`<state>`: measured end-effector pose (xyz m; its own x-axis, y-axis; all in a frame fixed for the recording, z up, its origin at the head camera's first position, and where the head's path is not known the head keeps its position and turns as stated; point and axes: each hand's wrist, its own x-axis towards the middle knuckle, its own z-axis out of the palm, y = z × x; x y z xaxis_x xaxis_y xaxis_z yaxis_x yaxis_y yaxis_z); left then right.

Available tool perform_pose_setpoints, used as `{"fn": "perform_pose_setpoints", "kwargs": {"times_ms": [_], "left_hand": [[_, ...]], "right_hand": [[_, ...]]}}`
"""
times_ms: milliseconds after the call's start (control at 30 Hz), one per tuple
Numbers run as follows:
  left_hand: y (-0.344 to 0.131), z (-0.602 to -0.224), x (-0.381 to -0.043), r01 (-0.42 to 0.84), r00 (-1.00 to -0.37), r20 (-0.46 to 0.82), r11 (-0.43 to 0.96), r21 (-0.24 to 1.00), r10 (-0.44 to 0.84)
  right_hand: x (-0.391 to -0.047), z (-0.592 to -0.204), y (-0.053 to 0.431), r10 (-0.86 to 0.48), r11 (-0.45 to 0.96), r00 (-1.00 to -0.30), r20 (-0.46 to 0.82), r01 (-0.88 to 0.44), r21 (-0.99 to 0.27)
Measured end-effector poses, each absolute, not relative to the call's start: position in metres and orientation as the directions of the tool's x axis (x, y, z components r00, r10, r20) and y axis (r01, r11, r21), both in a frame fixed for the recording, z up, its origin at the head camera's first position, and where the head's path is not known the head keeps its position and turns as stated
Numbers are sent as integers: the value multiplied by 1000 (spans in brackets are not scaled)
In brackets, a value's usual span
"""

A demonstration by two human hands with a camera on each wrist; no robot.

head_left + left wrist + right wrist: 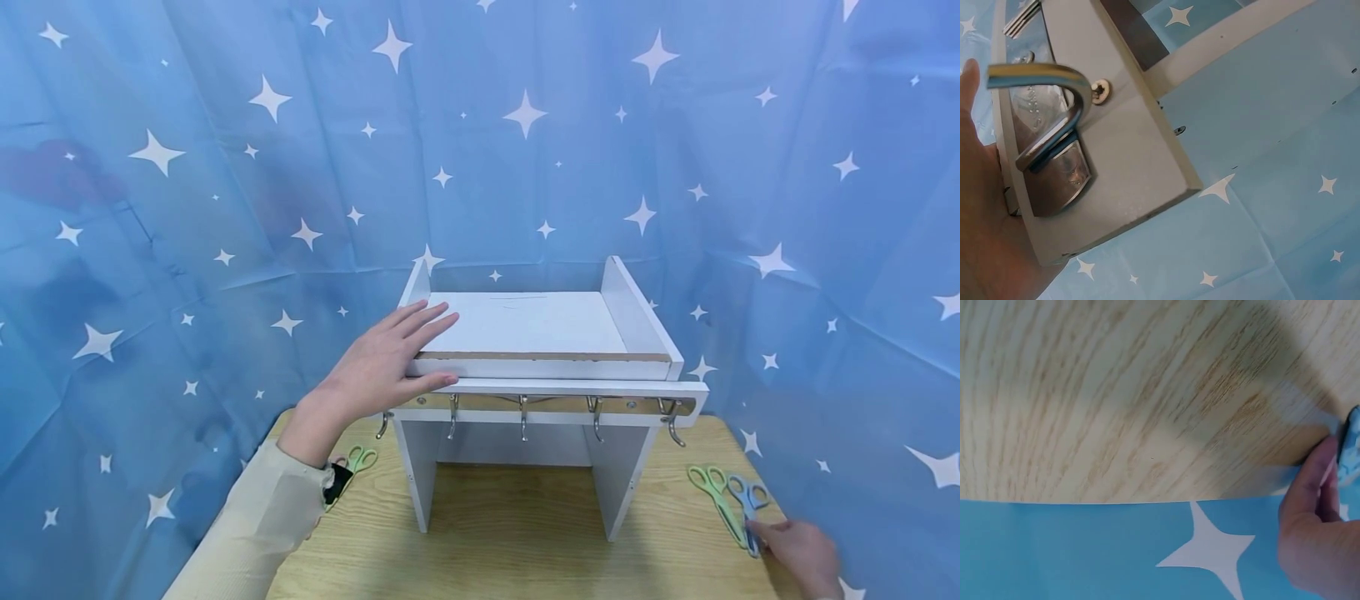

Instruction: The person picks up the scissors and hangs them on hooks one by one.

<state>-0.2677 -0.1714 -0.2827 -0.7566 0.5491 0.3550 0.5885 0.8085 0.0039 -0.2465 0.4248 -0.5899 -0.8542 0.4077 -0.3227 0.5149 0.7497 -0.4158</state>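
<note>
A white wooden rack (pixel 525 367) with a row of metal hooks (pixel 524 417) along its front stands upright on the table. My left hand (pixel 382 358) rests on its upper left corner, fingers straight over the top and thumb along the front edge. In the left wrist view, that hand (pixel 991 225) lies behind the end of the hook board (pixel 1129 156). At the table's right edge my right hand (pixel 802 552) pinches the lower end of the blue scissors (pixel 748 493). Green scissors (pixel 716 492) lie right beside them, partly overlapping.
Another pair of green scissors (pixel 362 458) lies left of the rack, partly hidden by my left wrist. Something pink shows next to it. A blue curtain with white stars (pixel 525 167) hangs behind and beside the wood-grain table (pixel 510 558).
</note>
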Motion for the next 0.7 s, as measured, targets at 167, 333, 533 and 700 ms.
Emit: {"fn": "perform_pose_setpoints", "kwargs": {"times_ms": [167, 333, 533, 700], "left_hand": [[-171, -283, -268, 588, -759, 349, 809, 2, 550], [-171, -283, -268, 593, -753, 354, 805, 2, 554], [-171, -283, -267, 598, -745, 368, 801, 1, 556], [-171, -283, -267, 599, -744, 370, 800, 2, 556]], "right_hand": [[-248, -591, 417, 422, 787, -863, -278, 501, -359], [-249, -592, 410, 463, 769, -851, -248, 524, -366], [-249, -592, 409, 482, 750, -833, -271, 553, -365], [-247, -589, 409, 489, 712, -817, -305, 576, -402]]}}
